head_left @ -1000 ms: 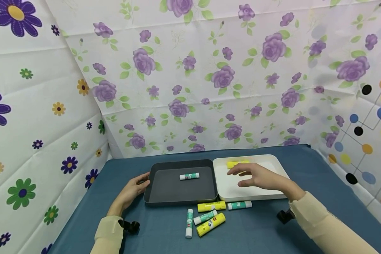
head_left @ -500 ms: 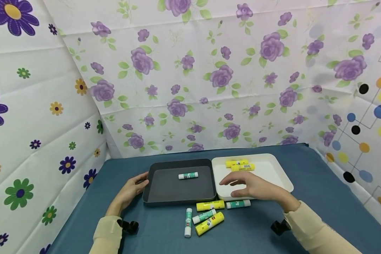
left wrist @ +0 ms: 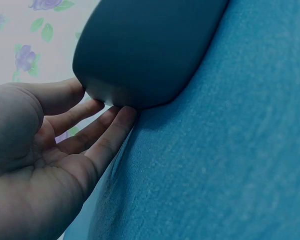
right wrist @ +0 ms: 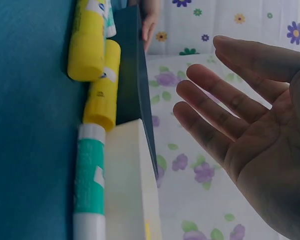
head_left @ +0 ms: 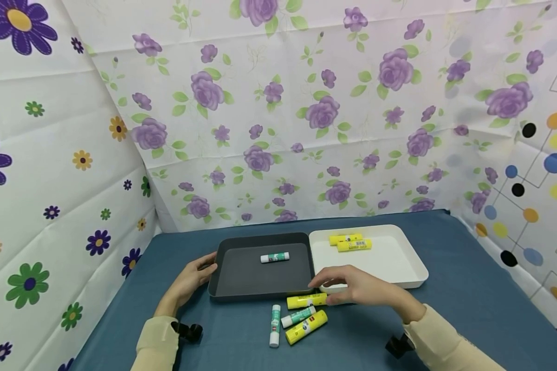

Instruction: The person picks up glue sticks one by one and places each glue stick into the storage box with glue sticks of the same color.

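Note:
My left hand [head_left: 190, 281] rests its fingertips against the left outer wall of the dark grey tray [head_left: 246, 286]; in the left wrist view the fingers [left wrist: 107, 140] look fairly straight. My right hand [head_left: 359, 286] hovers over the front left corner of the white tray [head_left: 394, 265], with nothing in its grasp. Near its fingertips lies a yellow glue stick [head_left: 306, 301]. A green-and-white glue stick [right wrist: 90, 172], mostly hidden by this hand in the head view, shows in the right wrist view. The grey tray holds one green-and-white glue stick [head_left: 275, 257]; two yellow ones [head_left: 354, 245] lie in the white tray.
In front of the trays lie another yellow glue stick [head_left: 307, 327], a slanted green-and-white one [head_left: 298, 316] and an upright-pointing green-and-white one [head_left: 275, 325]. Blue cloth [head_left: 227, 340] covers the table. Patterned sheets [head_left: 278, 123] hang behind and at the sides.
My right hand has moved from over the white tray toward the front and left, uncovering a second yellow glue stick there. The left hand stays at the grey tray.

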Motion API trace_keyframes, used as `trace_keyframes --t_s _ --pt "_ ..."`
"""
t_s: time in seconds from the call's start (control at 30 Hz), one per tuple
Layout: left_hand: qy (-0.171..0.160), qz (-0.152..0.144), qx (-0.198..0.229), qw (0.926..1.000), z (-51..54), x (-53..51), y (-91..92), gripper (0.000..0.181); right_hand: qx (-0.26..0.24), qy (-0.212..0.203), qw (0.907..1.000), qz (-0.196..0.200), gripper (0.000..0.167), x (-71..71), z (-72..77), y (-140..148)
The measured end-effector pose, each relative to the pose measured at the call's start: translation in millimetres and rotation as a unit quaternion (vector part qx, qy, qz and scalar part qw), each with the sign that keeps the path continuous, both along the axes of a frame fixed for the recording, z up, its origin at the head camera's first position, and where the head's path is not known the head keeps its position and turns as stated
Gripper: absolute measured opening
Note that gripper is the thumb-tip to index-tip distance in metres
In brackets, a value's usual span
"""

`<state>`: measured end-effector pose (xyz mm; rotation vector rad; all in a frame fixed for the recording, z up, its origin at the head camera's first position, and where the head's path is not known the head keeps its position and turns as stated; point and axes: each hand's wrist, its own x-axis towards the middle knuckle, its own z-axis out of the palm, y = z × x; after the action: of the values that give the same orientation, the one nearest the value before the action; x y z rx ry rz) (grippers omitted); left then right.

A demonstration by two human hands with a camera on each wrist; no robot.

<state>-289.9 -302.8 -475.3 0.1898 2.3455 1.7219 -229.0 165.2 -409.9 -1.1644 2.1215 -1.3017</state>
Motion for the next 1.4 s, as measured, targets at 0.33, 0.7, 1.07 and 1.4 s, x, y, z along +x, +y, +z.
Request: trace_keyframes --t_s 0.33,0.7,1.07,1.4 --pt "0.000 0.002 -0.001 1.0000 0.5 1.5 0.1 0.060 0.010 -0.025 0.9995 0.018 0.038 9.2 -11.7 -15.8" --pt "-0.002 0.000 0.001 1.0000 -3.3 0.4 0.1 0.060 0.001 -0.027 0.9993 0.027 0.037 14.0 -19.4 -20.1" --pt "0.000 -0.003 0.000 1.0000 0.4 0.4 0.3 0.061 0.002 -0.038 0.9987 0.033 0.036 16.0 -24.7 -24.3" --pt "-0.003 -0.002 0.003 1.0000 0.2 -0.1 -0.5 0.061 0.011 -0.027 0.9985 0.046 0.037 15.4 -31.8 -27.1"
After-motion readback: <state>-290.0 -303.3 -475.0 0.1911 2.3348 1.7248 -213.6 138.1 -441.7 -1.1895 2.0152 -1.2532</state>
